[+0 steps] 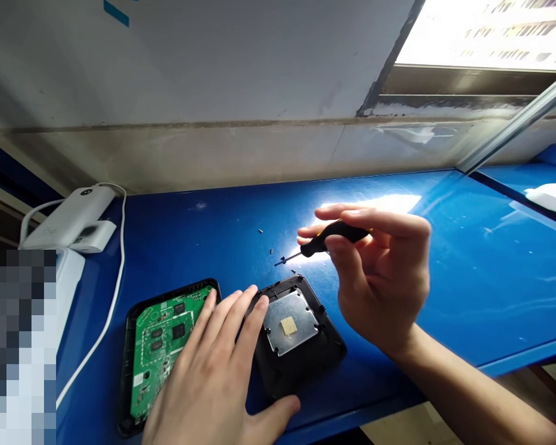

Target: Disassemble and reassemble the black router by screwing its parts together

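Observation:
My right hand (380, 272) grips a black-handled screwdriver (327, 240), its shaft pointing left over the table. Several small screws (271, 251) lie around the shaft's tip; whether one clings to the tip I cannot tell. My left hand (222, 358) is spread palm down, fingers stretched out, across the gap between two case halves. Under its left side, partly covered, is a black case half with a green circuit board (160, 337). To the right lies a black cover (312, 368) with a silver metal plate (301, 318) and a pale square pad (288, 326) on it.
The blue table (189, 228) meets a wall (213, 154) at the back. White power adapters (71, 216) stand at the left, and a white cable (120, 259) runs toward the front. A metal bar (514, 123) rises at the right. Bright light falls behind my right hand.

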Tool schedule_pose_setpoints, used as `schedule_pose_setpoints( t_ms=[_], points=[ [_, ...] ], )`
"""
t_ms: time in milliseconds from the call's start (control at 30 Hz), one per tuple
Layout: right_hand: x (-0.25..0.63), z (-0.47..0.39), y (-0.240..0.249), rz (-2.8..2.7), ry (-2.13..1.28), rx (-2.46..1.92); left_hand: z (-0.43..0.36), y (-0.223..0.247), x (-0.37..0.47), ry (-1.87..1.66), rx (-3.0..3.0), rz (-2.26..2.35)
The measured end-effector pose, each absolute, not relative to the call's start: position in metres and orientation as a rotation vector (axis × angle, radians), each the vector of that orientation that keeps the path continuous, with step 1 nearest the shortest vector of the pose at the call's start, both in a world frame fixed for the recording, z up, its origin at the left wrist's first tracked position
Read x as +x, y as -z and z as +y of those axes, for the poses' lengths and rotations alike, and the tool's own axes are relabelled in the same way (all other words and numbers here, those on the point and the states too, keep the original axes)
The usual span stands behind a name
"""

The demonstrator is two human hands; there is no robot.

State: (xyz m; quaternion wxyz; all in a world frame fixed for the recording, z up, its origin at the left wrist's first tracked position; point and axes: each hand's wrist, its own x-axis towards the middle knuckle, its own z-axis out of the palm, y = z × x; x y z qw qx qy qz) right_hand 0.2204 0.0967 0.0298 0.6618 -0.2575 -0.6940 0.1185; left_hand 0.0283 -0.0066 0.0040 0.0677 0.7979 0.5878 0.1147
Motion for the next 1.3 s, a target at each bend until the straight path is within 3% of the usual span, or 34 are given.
schedule_pose_setpoints(
  t_ms=[233, 733, 1300],
  points=[
    [0.221, 0.095, -0.033, -1.486, -0.253, -0.627, -0.003, 0.006, 0.015, -0.35, 2.535, 1.629],
    [0.214, 0.076, -0.034, -1.553, -0.637, -0.477, 0.001, 0.005, 0.016, -0.39, 2.626, 1.629],
    [0.215, 0.076, -0.034, -1.592, -0.65, -0.413, -0.006, 0.0, 0.027, -0.458, 2.497, 1.766]
  ],
)
